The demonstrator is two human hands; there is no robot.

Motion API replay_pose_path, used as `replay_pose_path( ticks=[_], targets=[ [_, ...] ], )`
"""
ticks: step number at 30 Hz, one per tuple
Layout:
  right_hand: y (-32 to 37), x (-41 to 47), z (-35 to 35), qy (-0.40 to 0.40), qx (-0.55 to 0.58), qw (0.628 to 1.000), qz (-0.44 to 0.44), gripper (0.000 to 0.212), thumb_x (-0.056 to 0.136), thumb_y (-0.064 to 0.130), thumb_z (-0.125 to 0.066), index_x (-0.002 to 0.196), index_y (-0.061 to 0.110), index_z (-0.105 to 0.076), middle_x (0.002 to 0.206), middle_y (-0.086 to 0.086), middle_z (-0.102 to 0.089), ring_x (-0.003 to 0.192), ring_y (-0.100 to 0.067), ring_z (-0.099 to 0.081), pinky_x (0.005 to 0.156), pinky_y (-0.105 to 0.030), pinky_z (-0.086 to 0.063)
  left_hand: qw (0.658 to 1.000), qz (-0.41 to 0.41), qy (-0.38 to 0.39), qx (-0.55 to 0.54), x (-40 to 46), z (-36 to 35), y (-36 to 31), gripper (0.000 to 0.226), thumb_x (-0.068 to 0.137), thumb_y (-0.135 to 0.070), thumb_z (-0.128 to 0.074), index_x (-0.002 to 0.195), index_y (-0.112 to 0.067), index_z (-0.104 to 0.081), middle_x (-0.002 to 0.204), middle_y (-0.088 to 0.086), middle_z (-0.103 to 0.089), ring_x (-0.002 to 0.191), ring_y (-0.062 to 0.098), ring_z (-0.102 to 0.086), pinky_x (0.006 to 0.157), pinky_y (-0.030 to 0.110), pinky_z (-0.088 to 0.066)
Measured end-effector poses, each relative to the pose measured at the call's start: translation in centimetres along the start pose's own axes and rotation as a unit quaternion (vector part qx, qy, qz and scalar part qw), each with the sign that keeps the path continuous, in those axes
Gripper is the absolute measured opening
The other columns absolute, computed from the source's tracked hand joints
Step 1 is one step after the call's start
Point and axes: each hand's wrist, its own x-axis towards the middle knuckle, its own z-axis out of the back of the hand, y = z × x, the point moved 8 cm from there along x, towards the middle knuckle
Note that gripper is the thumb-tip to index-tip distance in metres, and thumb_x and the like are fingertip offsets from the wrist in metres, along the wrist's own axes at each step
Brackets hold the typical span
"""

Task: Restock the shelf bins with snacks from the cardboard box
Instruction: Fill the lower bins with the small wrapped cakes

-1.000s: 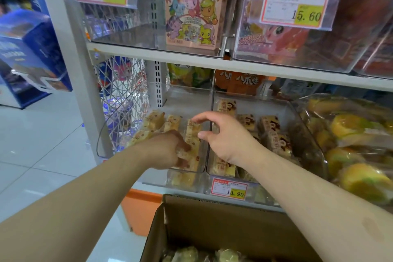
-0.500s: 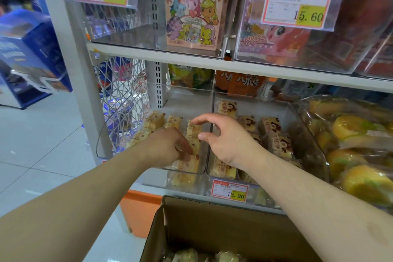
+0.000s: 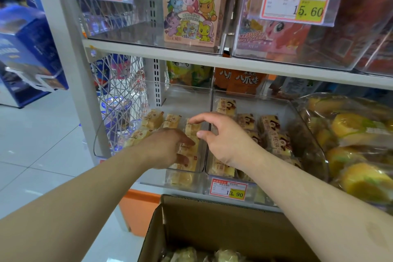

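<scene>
My left hand (image 3: 168, 149) reaches into the left clear shelf bin (image 3: 148, 181), fingers closed around a wrapped yellow cake snack (image 3: 190, 149) near the bin's right wall. More wrapped cakes (image 3: 153, 120) lie in a row behind it. My right hand (image 3: 223, 140) hovers over the wall between the two bins, thumb and forefinger spread, holding nothing. The right bin (image 3: 306, 127) holds brown-patterned cake packs (image 3: 268, 125). The open cardboard box (image 3: 212, 221) stands below the shelf, with several wrapped snacks (image 3: 187, 254) showing at its bottom.
A price tag reading 13.90 (image 3: 228, 189) hangs on the right bin's front. Bagged yellow cakes (image 3: 353, 132) fill the far right. The shelf above (image 3: 212, 61) carries clear bins with cartoon pony boxes (image 3: 191, 6). A blue display (image 3: 25, 53) stands on the tiled floor at left.
My left hand has pushed slightly further over the wrapped cake in the left bin. My right hand has barely shifted.
</scene>
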Motion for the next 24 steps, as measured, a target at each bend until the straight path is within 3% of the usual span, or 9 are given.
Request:
replay_pose_path(
  ticks=[4,8,13,18,20,24],
  targets=[
    [0.1,0.0,0.0,-0.001,-0.002,1.000,0.001,0.030,0.107,0.020,-0.061,0.127,0.040,-0.068,0.146,0.019,-0.054,0.127,0.000,-0.048,0.079,0.003,-0.026,0.999,-0.009,0.018,0.032,0.6,-0.4,0.2,0.060,0.095,-0.050,-0.072,0.151,-0.039,-0.053,0.163,-0.018,-0.040,0.150,0.023,-0.030,0.123,0.046,-0.031],
    [0.0,0.0,0.0,-0.001,-0.001,1.000,-0.005,0.029,0.106,0.021,-0.062,0.125,0.041,-0.069,0.139,0.020,-0.055,0.101,0.002,-0.051,0.071,0.008,-0.034,0.998,0.004,0.041,0.041,1.2,-1.0,0.9,0.063,0.094,-0.055,-0.070,0.152,-0.046,-0.048,0.164,-0.017,-0.039,0.151,0.025,-0.025,0.123,0.048,-0.031],
    [-0.1,-0.1,0.0,0.000,0.002,1.000,-0.015,0.028,0.107,0.021,-0.061,0.124,0.042,-0.069,0.139,0.020,-0.055,0.108,-0.008,-0.056,0.068,0.008,-0.034,0.997,0.057,0.036,0.038,1.5,-1.3,1.7,0.069,0.091,-0.059,-0.071,0.151,-0.060,-0.038,0.158,0.005,-0.040,0.146,0.032,-0.037,0.116,0.053,-0.041],
    [0.0,-0.2,-0.2,0.000,0.004,1.000,-0.015,0.029,0.107,0.019,-0.060,0.125,0.040,-0.069,0.142,0.018,-0.054,0.104,-0.005,-0.053,0.070,0.010,-0.032,0.994,0.070,0.034,0.079,2.3,-1.8,2.3,0.070,0.090,-0.069,-0.060,0.152,-0.065,-0.027,0.168,-0.002,-0.033,0.150,0.037,-0.030,0.118,0.058,-0.037],
    [0.0,-0.2,-0.2,0.001,0.004,1.000,-0.015,0.028,0.107,0.018,-0.059,0.124,0.038,-0.070,0.143,0.017,-0.054,0.105,-0.006,-0.053,0.071,0.011,-0.031,0.994,0.041,0.064,0.081,2.0,-1.8,1.7,0.073,0.094,-0.066,-0.059,0.158,-0.058,-0.025,0.173,-0.010,-0.021,0.155,0.033,-0.023,0.123,0.057,-0.030],
    [-0.1,-0.1,-0.1,0.005,0.000,1.000,-0.015,0.028,0.108,0.019,-0.059,0.125,0.039,-0.069,0.145,0.018,-0.052,0.100,0.003,-0.050,0.069,0.011,-0.030,0.994,0.003,0.089,0.060,1.1,-1.3,1.4,0.074,0.096,-0.065,-0.061,0.161,-0.049,-0.029,0.172,-0.016,-0.025,0.156,0.024,-0.028,0.126,0.051,-0.027]
  ],
)
